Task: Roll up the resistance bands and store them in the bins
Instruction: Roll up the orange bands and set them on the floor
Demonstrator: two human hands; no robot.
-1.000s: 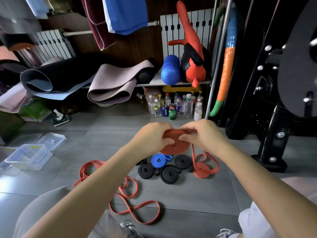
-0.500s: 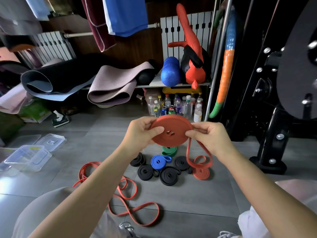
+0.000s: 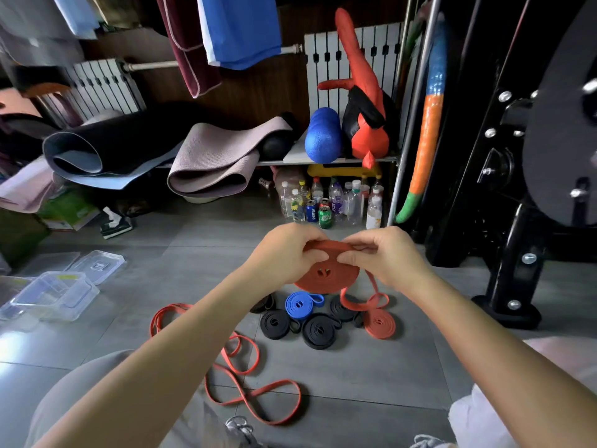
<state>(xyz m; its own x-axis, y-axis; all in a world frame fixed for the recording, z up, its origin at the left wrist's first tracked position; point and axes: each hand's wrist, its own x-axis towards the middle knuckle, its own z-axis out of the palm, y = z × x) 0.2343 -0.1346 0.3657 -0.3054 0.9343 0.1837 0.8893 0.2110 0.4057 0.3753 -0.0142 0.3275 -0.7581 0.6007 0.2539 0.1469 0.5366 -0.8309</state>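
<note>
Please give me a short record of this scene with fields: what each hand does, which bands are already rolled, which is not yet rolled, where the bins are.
left hand: grips the red roll
right hand: pinches the same roll, its tail hanging down
rolled on floor: blue roll, black rolls, small red roll
unrolled: thin red band, loose on floor
bins: clear bins, floor, far left

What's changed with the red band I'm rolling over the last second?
The red coil was raised upright, face to the camera, half a second ago. It has since dropped back lower and tilted flatter. The left hand and right hand kept hold throughout and now pinch its top edge. The loose tail still hangs to the floor. The rolled bands, unrolled red band and clear bins have not moved.
</note>
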